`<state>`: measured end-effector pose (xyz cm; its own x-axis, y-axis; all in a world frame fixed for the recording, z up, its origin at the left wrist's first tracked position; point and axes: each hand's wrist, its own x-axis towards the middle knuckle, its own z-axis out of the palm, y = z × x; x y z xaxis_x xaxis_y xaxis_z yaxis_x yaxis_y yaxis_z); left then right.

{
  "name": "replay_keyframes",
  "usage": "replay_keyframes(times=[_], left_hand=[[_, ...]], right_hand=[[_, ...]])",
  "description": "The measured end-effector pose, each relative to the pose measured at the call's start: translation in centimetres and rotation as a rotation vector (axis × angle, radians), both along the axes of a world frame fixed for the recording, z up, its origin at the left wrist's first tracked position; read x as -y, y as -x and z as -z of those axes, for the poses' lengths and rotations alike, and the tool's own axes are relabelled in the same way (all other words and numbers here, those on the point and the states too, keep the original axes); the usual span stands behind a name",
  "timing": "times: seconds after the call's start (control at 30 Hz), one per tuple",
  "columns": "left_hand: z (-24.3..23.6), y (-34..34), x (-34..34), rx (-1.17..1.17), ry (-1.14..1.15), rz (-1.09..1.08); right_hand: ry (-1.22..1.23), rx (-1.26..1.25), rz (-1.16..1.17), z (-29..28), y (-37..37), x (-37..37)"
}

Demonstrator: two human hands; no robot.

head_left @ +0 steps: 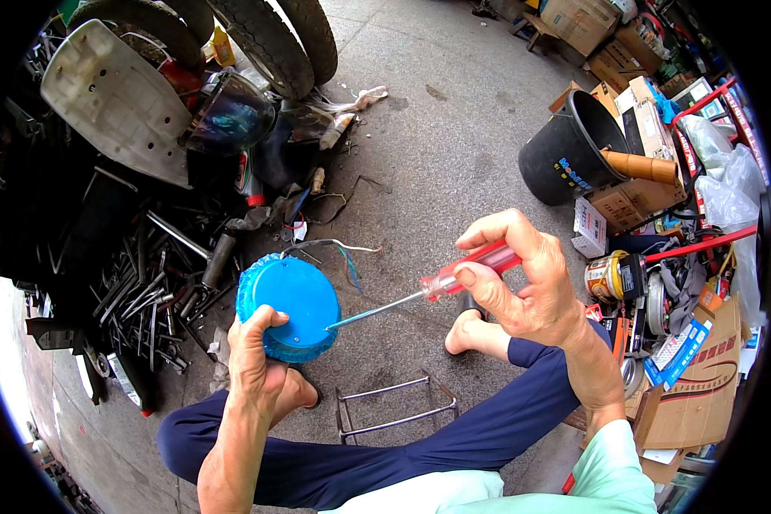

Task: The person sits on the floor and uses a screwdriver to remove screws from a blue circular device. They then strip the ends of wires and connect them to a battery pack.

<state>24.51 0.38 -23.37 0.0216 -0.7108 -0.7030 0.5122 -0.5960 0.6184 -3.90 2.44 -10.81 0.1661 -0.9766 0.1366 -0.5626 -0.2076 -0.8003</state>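
My left hand [255, 364] grips a round blue plastic cover [289, 304] by its lower rim, its flat face turned up. A screwdriver with a clear red handle [454, 272] is held in my right hand [527, 278]. Its thin metal shaft runs down to the left, and the tip touches the blue cover near its right edge. Both hands are above my knees in dark blue trousers, over the grey concrete ground.
A pile of metal tools and rods [150, 287] lies at the left beside a white panel [115, 98] and tyres [274, 38]. A black bucket [570, 150], cardboard boxes [698, 390] and a tin can [606, 276] crowd the right. A small wire frame [394, 403] stands between my legs.
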Motion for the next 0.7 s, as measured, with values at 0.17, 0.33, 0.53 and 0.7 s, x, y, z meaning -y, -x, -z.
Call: replay_keyframes(times=[0.17, 0.33, 0.53, 0.7], left_hand=[[0.1, 0.0, 0.1, -0.047, 0.001, 0.009], [0.2, -0.1, 0.0, -0.054, 0.008, 0.018], [0.4, -0.1, 0.0, -0.041, 0.000, 0.022], [0.7, -0.1, 0.0, -0.046, -0.002, 0.022]], right_hand=[[0.251, 0.104, -0.054, 1.3, 0.3, 0.7], [0.209, -0.111, -0.024, 0.7, 0.5, 0.7], [0.091, -0.075, 0.071, 0.6, 0.0, 0.0], [0.245, -0.067, 0.008, 0.5, 0.0, 0.5]])
